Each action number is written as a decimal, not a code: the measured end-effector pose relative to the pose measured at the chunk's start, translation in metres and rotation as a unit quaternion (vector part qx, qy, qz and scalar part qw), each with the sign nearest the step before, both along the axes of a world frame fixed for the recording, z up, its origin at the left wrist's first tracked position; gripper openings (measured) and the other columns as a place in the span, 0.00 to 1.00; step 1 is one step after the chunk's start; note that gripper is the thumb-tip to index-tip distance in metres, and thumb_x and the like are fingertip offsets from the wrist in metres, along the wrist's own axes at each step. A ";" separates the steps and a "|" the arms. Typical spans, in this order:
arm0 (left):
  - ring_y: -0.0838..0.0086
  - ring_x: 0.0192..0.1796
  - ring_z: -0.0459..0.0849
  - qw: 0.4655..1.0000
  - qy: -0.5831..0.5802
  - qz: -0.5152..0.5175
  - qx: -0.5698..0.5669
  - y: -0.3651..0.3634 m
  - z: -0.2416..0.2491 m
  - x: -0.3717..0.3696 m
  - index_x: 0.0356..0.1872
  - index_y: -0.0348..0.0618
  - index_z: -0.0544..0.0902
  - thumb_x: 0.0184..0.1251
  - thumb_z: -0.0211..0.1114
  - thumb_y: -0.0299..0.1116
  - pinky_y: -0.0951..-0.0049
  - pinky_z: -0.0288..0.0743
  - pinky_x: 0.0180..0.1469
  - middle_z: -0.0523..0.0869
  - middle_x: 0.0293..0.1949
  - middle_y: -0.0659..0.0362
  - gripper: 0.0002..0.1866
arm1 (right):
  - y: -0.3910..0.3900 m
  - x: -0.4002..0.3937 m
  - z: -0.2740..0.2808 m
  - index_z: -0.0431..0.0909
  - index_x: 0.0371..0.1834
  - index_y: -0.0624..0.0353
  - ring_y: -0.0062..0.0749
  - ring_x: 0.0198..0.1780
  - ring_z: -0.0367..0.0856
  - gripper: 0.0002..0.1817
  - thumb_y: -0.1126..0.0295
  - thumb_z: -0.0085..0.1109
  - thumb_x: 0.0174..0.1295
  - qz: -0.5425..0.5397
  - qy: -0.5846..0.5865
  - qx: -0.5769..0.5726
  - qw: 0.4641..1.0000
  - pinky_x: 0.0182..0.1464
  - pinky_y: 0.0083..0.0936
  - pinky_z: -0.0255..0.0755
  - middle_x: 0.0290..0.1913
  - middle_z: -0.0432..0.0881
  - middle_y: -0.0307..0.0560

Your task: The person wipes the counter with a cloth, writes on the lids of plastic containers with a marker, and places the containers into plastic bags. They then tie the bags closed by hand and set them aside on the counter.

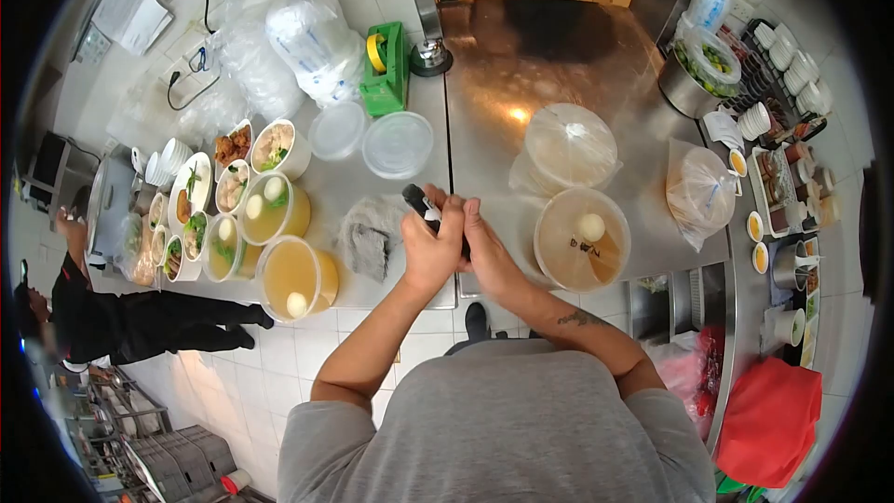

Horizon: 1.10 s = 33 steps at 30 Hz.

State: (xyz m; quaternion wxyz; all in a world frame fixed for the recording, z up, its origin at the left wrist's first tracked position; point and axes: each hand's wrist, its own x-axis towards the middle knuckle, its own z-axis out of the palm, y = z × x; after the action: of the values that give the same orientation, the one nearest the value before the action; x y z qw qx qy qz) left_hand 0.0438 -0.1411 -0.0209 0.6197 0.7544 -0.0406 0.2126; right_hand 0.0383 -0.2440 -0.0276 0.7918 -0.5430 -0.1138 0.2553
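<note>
My left hand [432, 240] is closed around a black marker pen [416, 197], one end poking out at the upper left. My right hand [491, 252] presses against it from the right, thumb stretched; its other fingers are mostly hidden. To their right stands a lidded round container [557, 256] with dark handwriting and a pale round thing showing. Behind it is another container [570, 144], wrapped in clear plastic. A grey cloth [369, 235] lies to the left. Beyond it stands an uncovered tub of yellowish broth [291, 279] with a pale ball in it.
More soup tubs [273, 210] and food bowls [275, 146] crowd the left. Clear lids [398, 144] lie near a green tape dispenser [386, 70]. A tied plastic bag [700, 188] and a metal pot of greens [684, 91] stand right. A co-worker [130, 326] is at far left.
</note>
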 end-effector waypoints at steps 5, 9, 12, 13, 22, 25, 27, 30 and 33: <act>0.59 0.22 0.80 0.944 0.261 0.028 0.198 0.085 -0.011 0.054 0.25 0.32 0.79 0.57 0.63 0.46 0.63 0.71 0.27 0.80 0.18 0.47 0.21 | 0.021 0.017 0.008 0.44 0.72 0.57 0.36 0.63 0.63 0.35 0.46 0.34 0.70 0.012 -0.164 -0.228 0.960 0.61 0.30 0.60 0.62 0.64 0.52; 0.48 0.38 0.83 0.832 0.332 -0.015 0.444 0.165 -0.023 0.109 0.32 0.29 0.80 0.52 0.67 0.54 0.57 0.75 0.41 0.83 0.31 0.40 0.29 | -0.009 0.022 0.034 0.63 0.63 0.58 0.46 0.63 0.64 0.25 0.64 0.52 0.64 -0.018 -0.313 -0.299 0.901 0.65 0.33 0.56 0.61 0.65 0.54; 0.47 0.46 0.80 0.847 0.227 0.000 0.481 0.190 0.002 0.154 0.45 0.28 0.76 0.51 0.68 0.54 0.59 0.74 0.47 0.81 0.40 0.36 0.34 | -0.037 0.022 0.039 0.71 0.56 0.60 0.51 0.62 0.63 0.20 0.63 0.53 0.63 -0.114 -0.316 -0.348 0.875 0.63 0.37 0.59 0.58 0.67 0.59; 0.44 0.49 0.78 0.874 0.162 0.047 0.456 0.208 0.003 0.192 0.56 0.29 0.67 0.51 0.68 0.54 0.58 0.73 0.50 0.74 0.50 0.32 0.41 | -0.044 0.024 0.038 0.71 0.55 0.60 0.51 0.62 0.64 0.19 0.64 0.53 0.63 -0.137 -0.313 -0.365 0.866 0.62 0.36 0.60 0.58 0.67 0.58; 0.47 0.44 0.80 0.763 -0.025 0.221 0.607 0.237 0.115 0.375 0.52 0.57 0.75 0.58 0.57 0.41 0.54 0.75 0.45 0.71 0.56 0.42 0.18 | -0.068 0.014 0.042 0.73 0.53 0.59 0.49 0.60 0.66 0.17 0.69 0.55 0.61 -0.238 -0.286 -0.440 0.817 0.61 0.36 0.61 0.56 0.70 0.54; 0.53 0.37 0.83 0.893 -0.104 0.288 0.330 0.251 0.141 0.391 0.34 0.47 0.80 0.56 0.55 0.30 0.60 0.77 0.39 0.82 0.28 0.46 0.07 | -0.084 0.001 0.032 0.73 0.54 0.59 0.51 0.59 0.68 0.18 0.70 0.55 0.59 -0.272 -0.271 -0.459 0.801 0.61 0.36 0.61 0.54 0.72 0.54; 0.62 0.31 0.83 0.967 -0.172 0.147 -0.120 0.265 0.158 0.390 0.39 0.41 0.75 0.57 0.54 0.19 0.63 0.80 0.31 0.81 0.33 0.53 0.09 | -0.095 0.000 0.023 0.73 0.53 0.60 0.52 0.57 0.69 0.19 0.71 0.56 0.57 -0.301 -0.274 -0.486 0.773 0.59 0.37 0.63 0.52 0.73 0.56; 0.57 0.40 0.78 0.899 -0.191 0.119 -0.375 0.288 0.190 0.381 0.41 0.42 0.71 0.63 0.49 0.24 0.55 0.77 0.41 0.78 0.43 0.51 0.07 | -0.115 0.018 0.014 0.74 0.51 0.64 0.53 0.54 0.71 0.19 0.68 0.56 0.57 -0.354 -0.285 -0.581 0.676 0.55 0.37 0.66 0.52 0.73 0.60; 0.56 0.51 0.73 0.857 -0.235 -0.033 -0.458 0.319 0.195 0.367 0.47 0.39 0.70 0.66 0.41 0.25 0.53 0.68 0.53 0.75 0.46 0.49 0.12 | -0.153 0.065 -0.020 0.74 0.49 0.68 0.52 0.42 0.77 0.19 0.65 0.54 0.59 -0.408 -0.169 -0.573 0.691 0.46 0.36 0.71 0.44 0.77 0.61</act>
State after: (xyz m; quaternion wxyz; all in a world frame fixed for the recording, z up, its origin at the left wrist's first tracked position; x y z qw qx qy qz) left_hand 0.4104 0.1777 0.1741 0.8739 0.3111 -0.1080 0.3577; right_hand 0.1033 -0.3970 -0.0479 0.3206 -0.9183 0.1550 -0.1730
